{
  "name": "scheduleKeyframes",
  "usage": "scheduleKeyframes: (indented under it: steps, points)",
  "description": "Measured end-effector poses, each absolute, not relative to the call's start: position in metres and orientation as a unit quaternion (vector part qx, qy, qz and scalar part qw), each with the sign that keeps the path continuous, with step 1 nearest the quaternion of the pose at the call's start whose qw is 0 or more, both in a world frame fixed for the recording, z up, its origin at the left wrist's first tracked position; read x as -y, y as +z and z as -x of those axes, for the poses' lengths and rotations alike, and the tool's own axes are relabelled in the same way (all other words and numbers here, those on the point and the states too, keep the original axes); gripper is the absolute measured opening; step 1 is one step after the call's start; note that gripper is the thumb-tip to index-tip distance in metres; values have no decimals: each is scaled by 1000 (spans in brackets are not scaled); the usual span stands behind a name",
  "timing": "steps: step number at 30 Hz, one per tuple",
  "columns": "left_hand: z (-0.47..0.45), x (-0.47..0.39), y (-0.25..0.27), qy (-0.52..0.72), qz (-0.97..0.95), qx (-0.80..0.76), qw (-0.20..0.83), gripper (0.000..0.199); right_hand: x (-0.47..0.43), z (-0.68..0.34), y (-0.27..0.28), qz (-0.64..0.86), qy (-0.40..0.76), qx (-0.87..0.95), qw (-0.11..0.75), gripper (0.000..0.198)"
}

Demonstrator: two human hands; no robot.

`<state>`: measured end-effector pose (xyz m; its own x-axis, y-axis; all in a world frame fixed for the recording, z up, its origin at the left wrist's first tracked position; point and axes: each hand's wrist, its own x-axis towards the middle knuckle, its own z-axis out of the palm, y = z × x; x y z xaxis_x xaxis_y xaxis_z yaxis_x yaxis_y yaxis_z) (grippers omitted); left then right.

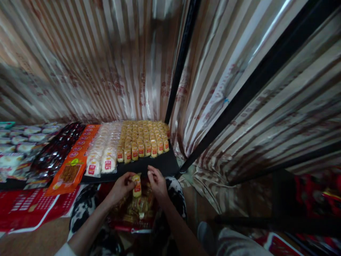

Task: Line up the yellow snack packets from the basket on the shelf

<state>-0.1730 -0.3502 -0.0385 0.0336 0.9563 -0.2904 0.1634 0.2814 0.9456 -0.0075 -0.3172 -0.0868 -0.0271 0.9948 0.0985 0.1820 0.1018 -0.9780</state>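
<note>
Between the fingers of my left hand is a small yellow snack packet with a red label, held upright. My right hand is raised just to the right of it, its fingers bent close together and apart from the packet; whether they hold anything is too blurred to see. Below both hands, a red bag lies open on my lap with more yellow packets inside. Rows of matching yellow packets stand on the black shelf in front of me.
Left of the yellow rows are white-wrapped snacks, an orange package, dark shiny packets and white packets. Striped curtains hang behind the shelf. A black pole and a slanted black bar stand at the right.
</note>
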Motion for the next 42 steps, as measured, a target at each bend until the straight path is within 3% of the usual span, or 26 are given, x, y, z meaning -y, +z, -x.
scheduleKeyframes:
  steps: [3, 6, 14, 24, 42]
  points:
    - [163, 330, -27, 379, -490, -581, 528, 39, 286, -14, -77, 573, 260, 595, 500, 45]
    - [150, 302, -15, 390, -507, -570, 516, 41, 251, -29, -75, 611, 184, 598, 485, 52]
    - [104, 212, 22, 401, -562, -603, 400, 30, 196, -32, -96, 637, 198, 604, 436, 62]
    - [41, 105, 22, 359, -654, -618, 248, 29, 200, -27, -106, 649, 125, 626, 414, 54]
    - [11, 78, -6, 182, -779, -577, 162, 33, 199, -31, -109, 640, 134, 632, 416, 53]
